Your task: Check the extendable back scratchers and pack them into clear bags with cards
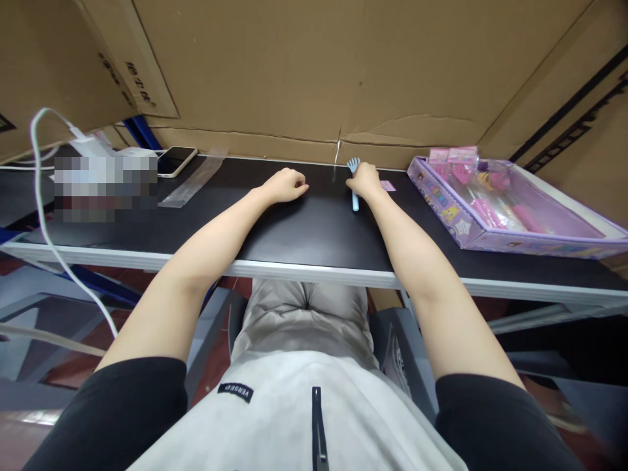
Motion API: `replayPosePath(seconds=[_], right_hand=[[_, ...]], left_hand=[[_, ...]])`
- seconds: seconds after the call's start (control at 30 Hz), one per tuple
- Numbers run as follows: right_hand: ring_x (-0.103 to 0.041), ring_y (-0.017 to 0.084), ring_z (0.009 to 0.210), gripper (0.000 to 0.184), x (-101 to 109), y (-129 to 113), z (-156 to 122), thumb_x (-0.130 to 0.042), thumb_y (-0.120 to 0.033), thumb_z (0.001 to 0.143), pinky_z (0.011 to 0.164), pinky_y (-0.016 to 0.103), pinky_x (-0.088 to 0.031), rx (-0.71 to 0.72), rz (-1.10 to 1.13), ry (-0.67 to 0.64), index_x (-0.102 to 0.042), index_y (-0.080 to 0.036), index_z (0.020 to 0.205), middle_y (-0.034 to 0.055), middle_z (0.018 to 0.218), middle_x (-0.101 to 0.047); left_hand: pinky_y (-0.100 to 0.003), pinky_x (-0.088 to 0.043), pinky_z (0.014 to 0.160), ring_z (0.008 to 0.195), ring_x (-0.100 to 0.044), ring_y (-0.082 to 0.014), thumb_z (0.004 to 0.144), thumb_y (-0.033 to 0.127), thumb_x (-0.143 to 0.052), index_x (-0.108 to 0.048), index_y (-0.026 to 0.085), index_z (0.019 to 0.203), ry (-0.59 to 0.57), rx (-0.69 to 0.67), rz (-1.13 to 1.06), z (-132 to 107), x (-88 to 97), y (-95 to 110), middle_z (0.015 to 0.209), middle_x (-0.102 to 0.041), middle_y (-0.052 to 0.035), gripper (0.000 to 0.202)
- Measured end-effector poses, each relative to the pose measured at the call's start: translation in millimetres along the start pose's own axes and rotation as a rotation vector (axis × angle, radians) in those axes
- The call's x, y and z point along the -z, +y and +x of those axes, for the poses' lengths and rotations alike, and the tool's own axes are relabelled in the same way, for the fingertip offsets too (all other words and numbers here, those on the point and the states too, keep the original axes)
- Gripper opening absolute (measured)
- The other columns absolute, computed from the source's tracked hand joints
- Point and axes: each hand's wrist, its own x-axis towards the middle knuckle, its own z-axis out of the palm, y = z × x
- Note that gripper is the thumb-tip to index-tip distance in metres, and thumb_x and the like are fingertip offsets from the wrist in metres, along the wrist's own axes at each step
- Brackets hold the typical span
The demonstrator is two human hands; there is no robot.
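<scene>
In the head view, my right hand (366, 180) is closed around the middle of a light blue back scratcher (355, 201). Its claw-like head with several prongs points away from me, and the handle end sticks out toward me, close to the tabletop. My left hand (286, 186) rests on the black table (314, 229) to the left, fingers curled in and nothing seen in them. A small pink card (387, 186) lies just right of my right hand, partly hidden by it.
At the right stands an open purple display box (534, 243) with pink items in clear bags. To the left lie a clear plastic strip (193, 185), a phone (177, 161) and a white cable (38, 170) near a blurred patch. Cardboard (294, 72) walls the back edge.
</scene>
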Motion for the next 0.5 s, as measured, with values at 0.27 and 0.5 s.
replayPosePath(seconds=[0.27,0.5], right_hand=[[-0.063,0.048,0.146,0.029,-11.6,12.0,9.2,-0.068,0.014,0.080,0.127,0.065,-0.044,0.019,-0.021,0.030,-0.074,-0.009,0.097,0.0272,0.120,-0.075],[-0.064,0.048,0.147,0.033,-11.7,14.7,11.4,-0.062,0.011,0.087,0.126,0.065,-0.047,0.008,-0.111,0.012,-0.079,-0.004,0.110,0.0315,0.129,-0.076]], left_hand=[[-0.037,-0.050,0.087,0.079,-0.063,-0.0249,0.090,0.036,-0.062,-0.075,0.022,0.078,-0.003,-0.030,0.007,-0.3,0.6,1.2,0.070,-0.067,-0.0051,0.023],[-0.035,-0.048,0.083,0.073,-0.058,-0.0223,0.091,0.035,-0.058,-0.075,0.021,0.079,-0.001,-0.055,0.036,-1.7,2.9,2.3,0.065,-0.062,-0.0033,0.025]])
